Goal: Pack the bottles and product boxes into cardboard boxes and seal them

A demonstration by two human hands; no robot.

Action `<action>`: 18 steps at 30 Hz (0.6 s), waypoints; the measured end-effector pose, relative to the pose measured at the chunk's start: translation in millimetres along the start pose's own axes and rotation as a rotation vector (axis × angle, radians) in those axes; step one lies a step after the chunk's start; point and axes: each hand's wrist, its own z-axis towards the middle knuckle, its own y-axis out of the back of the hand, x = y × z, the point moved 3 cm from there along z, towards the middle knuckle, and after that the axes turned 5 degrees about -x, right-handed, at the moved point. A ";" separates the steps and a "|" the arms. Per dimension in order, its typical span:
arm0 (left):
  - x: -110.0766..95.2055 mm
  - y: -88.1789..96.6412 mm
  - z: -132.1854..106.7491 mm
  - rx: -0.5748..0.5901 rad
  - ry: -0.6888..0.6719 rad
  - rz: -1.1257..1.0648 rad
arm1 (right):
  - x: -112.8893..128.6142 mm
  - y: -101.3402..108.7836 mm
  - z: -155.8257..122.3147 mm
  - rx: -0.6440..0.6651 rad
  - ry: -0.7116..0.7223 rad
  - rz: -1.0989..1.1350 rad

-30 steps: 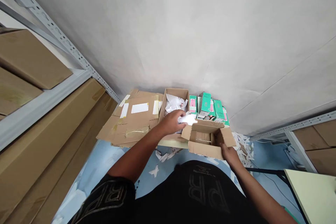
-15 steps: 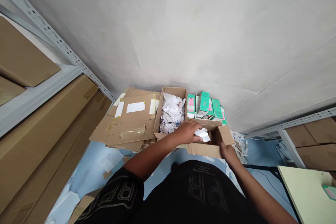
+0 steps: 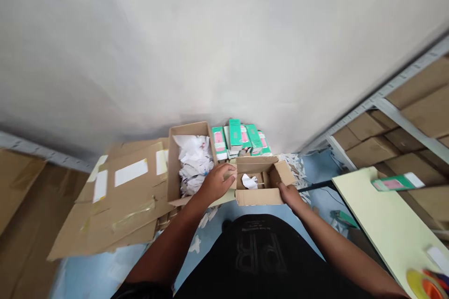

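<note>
Holding cardboard box [image 3: 258, 197] in closed right grip [image 3: 289, 195]. Curling left grip [image 3: 216, 181] by its left side; can't tell if pinching.

From above we have an open way into the small brown cardboard box [image 3: 258, 197], between our left hand [image 3: 218, 181] at its left side and our right hand [image 3: 289, 195] gripping its right end, though a crumpled scrap of white paper [image 3: 249, 181] takes up part of its bottom. Low on the far side, clustered green-and-pink cardboard cartons [image 3: 235, 135] and the flat pale-grey wall [image 3: 224, 51] block us, while the larger open brown carton [image 3: 172, 168] on the left admits us only over its walls. To the right, a thin black bar [image 3: 317, 186] crosses the gap before the pale-green tabletop [image 3: 372, 215].
</note>
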 end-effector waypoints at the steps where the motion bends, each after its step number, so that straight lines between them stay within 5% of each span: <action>1: -5.2 -8.1 5.3 0.014 -0.020 -0.002 | -6.8 6.4 0.7 -0.016 -0.012 0.040; 10: -76.8 -105.7 62.0 0.084 -0.170 -0.002 | -115.8 85.5 17.1 -0.187 -0.181 0.282; 18: -172.9 -263.2 97.6 0.302 -0.309 0.006 | -281.6 193.3 37.2 -0.383 -0.405 0.367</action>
